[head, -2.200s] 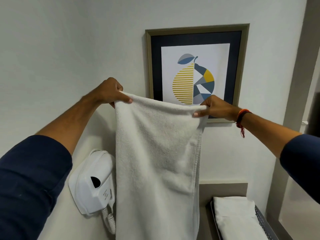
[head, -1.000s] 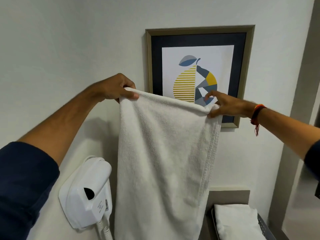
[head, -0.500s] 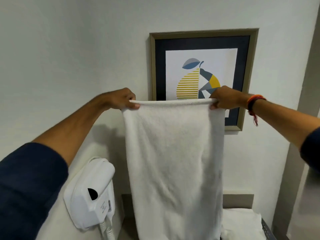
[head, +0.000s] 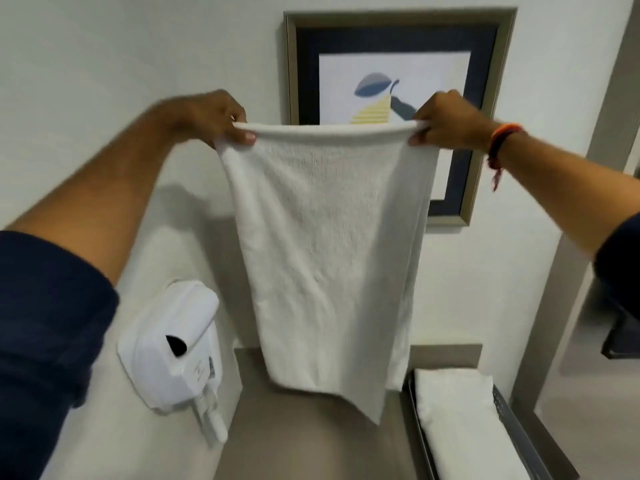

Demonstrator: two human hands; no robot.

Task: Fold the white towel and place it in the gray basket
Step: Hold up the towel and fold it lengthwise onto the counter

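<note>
The white towel [head: 329, 244] hangs doubled over in the air in front of the wall, its folded edge stretched level at the top. My left hand [head: 214, 119] pinches the top left corner and my right hand [head: 446, 124] pinches the top right corner. The towel's lower edges dangle above the counter, the back layer hanging lower on the right. The gray basket [head: 509, 417] sits at the lower right on the counter, with a folded white towel [head: 453, 410] lying inside it.
A white wall-mounted hair dryer [head: 173, 344] with a coiled cord is at the lower left. A framed picture [head: 485, 109] hangs on the wall behind the towel. The taupe counter [head: 304, 438] runs below. A door frame [head: 609, 109] stands at the right.
The towel has been raised, so its lower edges now show above the counter. The view has tilted down, showing more of the counter and basket. Both hands still grip the top corners.
</note>
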